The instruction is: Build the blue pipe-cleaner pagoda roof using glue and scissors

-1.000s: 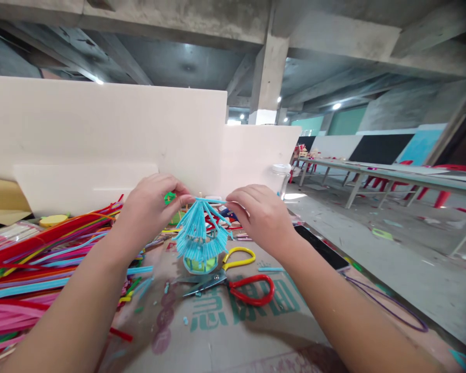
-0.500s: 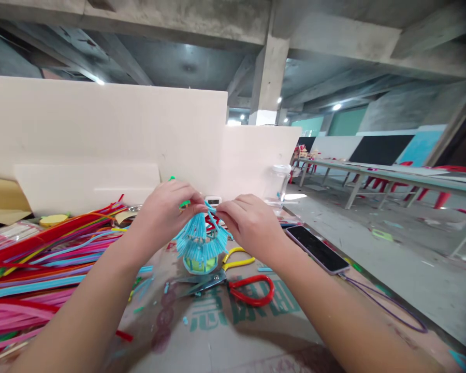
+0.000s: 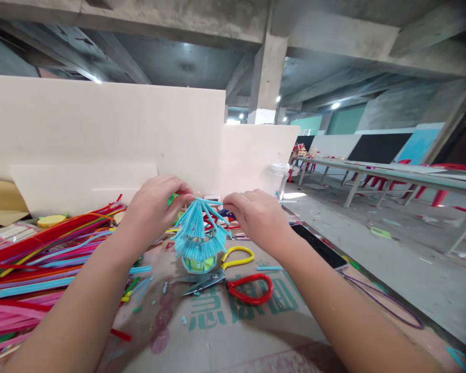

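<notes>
A small tiered model of light-blue pipe cleaners (image 3: 198,228), like a pavilion with a pointed roof, stands upright on the table, pale green inside its base. At its peak, my left hand (image 3: 159,204) is closed, thumb and fingertips pinching the gathered tips. My right hand (image 3: 258,215) is closed too, its fingertips on the end of a blue pipe cleaner (image 3: 214,202) that stretches sideways from the peak. Scissors (image 3: 213,280) with one yellow and one red handle lie spread just in front of the model, their blades beside its base.
Piles of coloured pipe cleaners (image 3: 34,280) cover the left side. A phone (image 3: 320,247) with a purple cord lies by the right edge, partly behind my right forearm. Behind stand a clear jar (image 3: 277,181) and a white board (image 3: 120,129). Blue scraps dot the tabletop.
My hands have moved apart: the left back to the left, the right slightly to the right. The model's peak now shows between them, with one blue pipe cleaner drawn out sideways.
</notes>
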`<action>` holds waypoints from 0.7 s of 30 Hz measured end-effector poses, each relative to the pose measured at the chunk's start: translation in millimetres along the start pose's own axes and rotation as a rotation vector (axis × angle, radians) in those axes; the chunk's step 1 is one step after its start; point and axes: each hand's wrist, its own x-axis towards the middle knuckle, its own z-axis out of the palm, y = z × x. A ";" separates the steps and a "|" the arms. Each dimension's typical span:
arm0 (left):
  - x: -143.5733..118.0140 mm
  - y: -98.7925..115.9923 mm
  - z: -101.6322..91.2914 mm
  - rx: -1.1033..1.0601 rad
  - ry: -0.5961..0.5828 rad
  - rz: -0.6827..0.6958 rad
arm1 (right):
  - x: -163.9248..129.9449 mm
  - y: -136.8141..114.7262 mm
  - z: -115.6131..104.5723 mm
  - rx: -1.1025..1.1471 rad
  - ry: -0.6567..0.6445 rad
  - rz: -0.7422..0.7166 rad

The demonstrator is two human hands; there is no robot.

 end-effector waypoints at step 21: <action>-0.6 4.4 -0.1 0.007 0.026 -0.010 | 0.4 0.8 -2.6 0.185 -0.073 0.117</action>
